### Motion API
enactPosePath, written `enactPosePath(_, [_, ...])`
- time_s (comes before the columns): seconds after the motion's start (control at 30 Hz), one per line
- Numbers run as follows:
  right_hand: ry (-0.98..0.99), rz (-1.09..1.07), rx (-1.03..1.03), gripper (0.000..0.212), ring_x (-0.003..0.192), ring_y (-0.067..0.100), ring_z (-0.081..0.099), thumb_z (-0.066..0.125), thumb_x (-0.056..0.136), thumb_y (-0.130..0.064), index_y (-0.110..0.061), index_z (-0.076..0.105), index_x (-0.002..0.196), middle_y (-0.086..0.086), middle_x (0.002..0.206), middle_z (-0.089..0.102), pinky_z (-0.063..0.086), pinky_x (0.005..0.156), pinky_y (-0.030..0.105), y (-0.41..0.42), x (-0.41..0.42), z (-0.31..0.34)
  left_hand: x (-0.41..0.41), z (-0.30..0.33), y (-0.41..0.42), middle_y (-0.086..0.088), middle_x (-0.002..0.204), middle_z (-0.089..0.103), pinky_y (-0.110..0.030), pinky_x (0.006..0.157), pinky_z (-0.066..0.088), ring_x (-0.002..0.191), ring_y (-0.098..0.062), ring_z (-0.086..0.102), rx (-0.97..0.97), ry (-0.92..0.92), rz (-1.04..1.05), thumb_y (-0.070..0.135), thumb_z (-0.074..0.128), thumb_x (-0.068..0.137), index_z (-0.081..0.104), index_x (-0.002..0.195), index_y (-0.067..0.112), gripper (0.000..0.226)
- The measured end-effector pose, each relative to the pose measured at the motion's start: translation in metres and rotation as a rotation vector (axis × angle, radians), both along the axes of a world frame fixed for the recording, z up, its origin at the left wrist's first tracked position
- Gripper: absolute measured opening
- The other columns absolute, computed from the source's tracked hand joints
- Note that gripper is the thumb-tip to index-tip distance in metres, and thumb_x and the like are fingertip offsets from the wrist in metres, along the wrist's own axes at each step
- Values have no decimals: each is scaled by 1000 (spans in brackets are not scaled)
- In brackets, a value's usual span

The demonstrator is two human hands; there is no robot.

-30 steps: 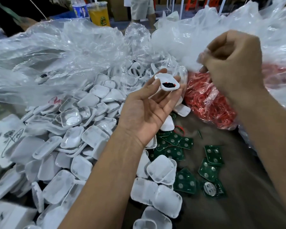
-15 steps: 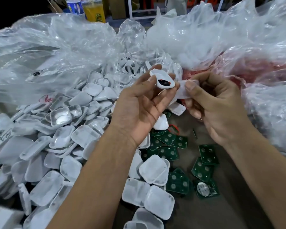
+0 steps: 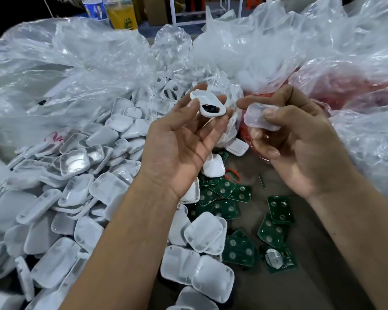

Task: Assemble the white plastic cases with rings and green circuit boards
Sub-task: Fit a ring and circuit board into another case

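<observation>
Left hand, palm up, pinches a white case half with a dark and red insert at its fingertips. Right hand grips a translucent case half just beside it. Green circuit boards lie below on the tabletop, beside heaped white cases.

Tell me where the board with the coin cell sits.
Head view, lower right: the board with the coin cell lies on the table, nearest the camera among the loose green boards, under the right forearm.

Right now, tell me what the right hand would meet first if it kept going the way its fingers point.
Probably the white case half pinched in the left hand: the right hand, holding a translucent cover, points leftward at it. Depth is unclear.
</observation>
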State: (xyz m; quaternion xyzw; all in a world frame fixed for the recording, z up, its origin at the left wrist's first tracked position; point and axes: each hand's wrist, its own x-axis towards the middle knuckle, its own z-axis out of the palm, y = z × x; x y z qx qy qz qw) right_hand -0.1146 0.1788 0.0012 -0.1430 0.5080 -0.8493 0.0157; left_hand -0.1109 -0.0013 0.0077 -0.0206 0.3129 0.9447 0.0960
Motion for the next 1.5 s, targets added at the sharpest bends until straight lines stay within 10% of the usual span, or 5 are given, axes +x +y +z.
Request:
enactPosePath(0.2, [-17,15,-11,19,62,17,55,63,90,-11,-18,50,78,26,99,51,32,43,21,2,2,2,0,0,0,-26,135,64,-35,87,62,118,-40,66,9,11,-1,6,60,86,62,132,5,46])
enactPosePath(0.4, [37,-11,30,33,100,19,68,62,87,-3,-16,51,59,11,112,76,56,77,26,-3,5,3,0,1,-3,-25,131,67,-34,87,62,106,-37,70,-2,17,-4,7,59,86,60,137,4,51])
enactPosePath(0.63, [-18,-48,24,38,70,20,51,68,90,-47,-12,69,75,2,69,57,43,59,27,1,2,4,-2,0,-4,-24,136,65,-35,86,62,117,-39,68,-86,43,-4,5,62,83,63,132,8,49])
enactPosePath(0.87, [149,-208,167,19,60,18,59,78,84,0,-12,67,95,3,68,61,47,52,24,-5,-1,-6,-4,-3,-5,-22,118,72,-37,90,62,117,-40,69,-149,94,-41,0,64,82,67,117,8,36])
enactPosePath(1.5, [267,-267,479,40,81,10,70,79,82,-5,-21,74,117,1,100,79,57,75,28,-4,-1,-8,-9,-12,-18,-22,106,72,-40,96,60,93,-30,74,-394,164,-31,-6,71,73,64,116,8,47])
